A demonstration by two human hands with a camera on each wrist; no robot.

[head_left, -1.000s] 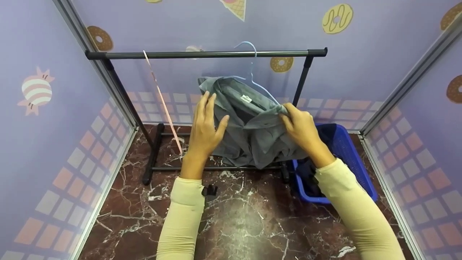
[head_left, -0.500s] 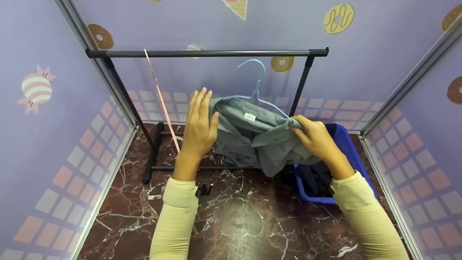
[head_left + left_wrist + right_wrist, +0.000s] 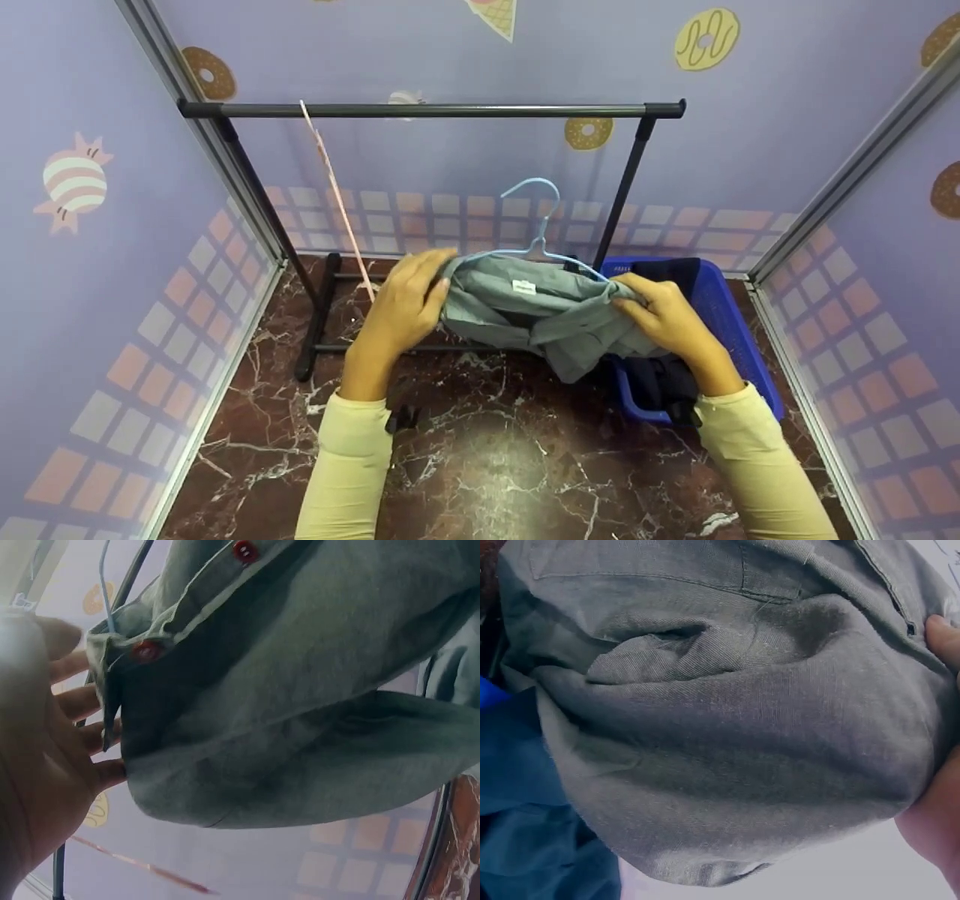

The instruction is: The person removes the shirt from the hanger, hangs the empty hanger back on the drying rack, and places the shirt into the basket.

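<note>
A grey-green shirt (image 3: 495, 300) with a white neck label hangs on a light blue hanger (image 3: 541, 225), its hook free in the air below the rack's bar. My right hand (image 3: 660, 315) pinches the shirt's right shoulder, close to the hanger's end. At the opposite shoulder, my left hand (image 3: 401, 307) curls its fingers round the cloth edge, thumb toward the front. Red buttons (image 3: 148, 651) show on the shirt front (image 3: 285, 667) in the left wrist view, with fingertips partly hidden behind the fabric. The right wrist view is mostly filled by the draped cloth (image 3: 727, 727).
A black clothes rack (image 3: 450, 111) stands behind, with a pink hanger (image 3: 337, 195) hooked on its left part. On the marble floor (image 3: 495, 465), a blue basket (image 3: 739, 345) with dark clothes (image 3: 664, 382) sits at the right. Patterned walls enclose the sides.
The shirt and hanger have come down, the hook dropping from bar height to well below it. My left hand has lowered from straight fingers beside the shirt to gripping its shoulder. My right hand keeps its hold.
</note>
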